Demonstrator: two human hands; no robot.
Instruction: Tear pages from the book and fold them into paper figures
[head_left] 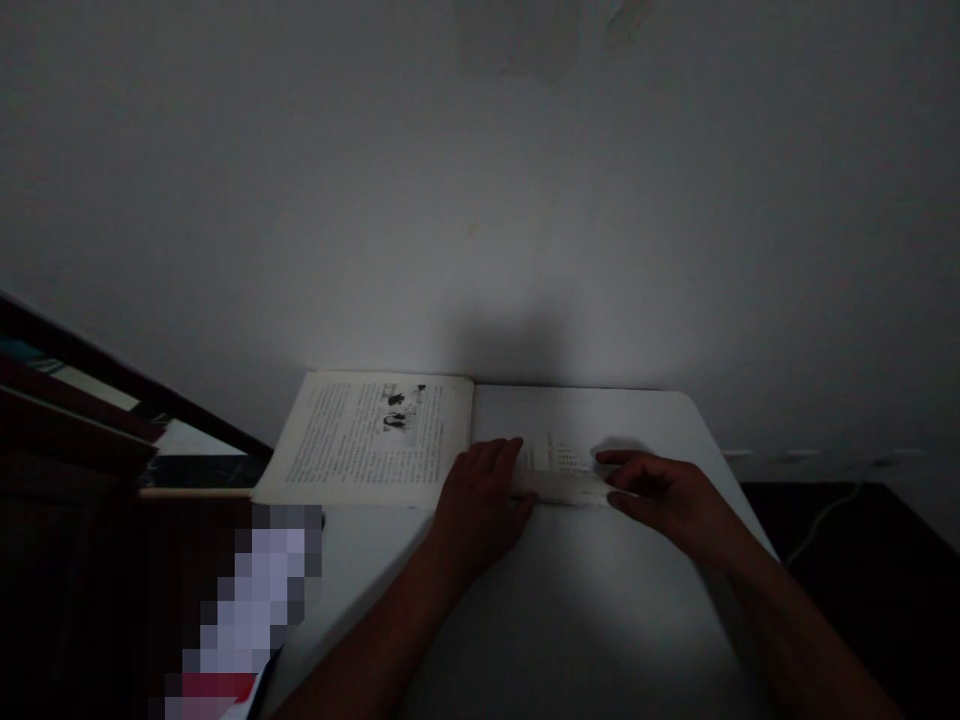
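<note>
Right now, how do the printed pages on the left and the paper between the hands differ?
The printed pages lie flat; the paper seems folded or turned up along its near edge. The printed pages show more surface than the paper. The printed pages carry text and illustrations; the paper shows some text and a blank near strip. The paper has the left hand and right hand at its ends. Both are pale with dark print.

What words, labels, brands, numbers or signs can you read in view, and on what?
None reads clearly.
Printed page on the left: rows of characters, too small to read.
Paper between the left hand and right hand: print too small and dark to read.
Pixelated patch at lower left: no readable text.
</note>
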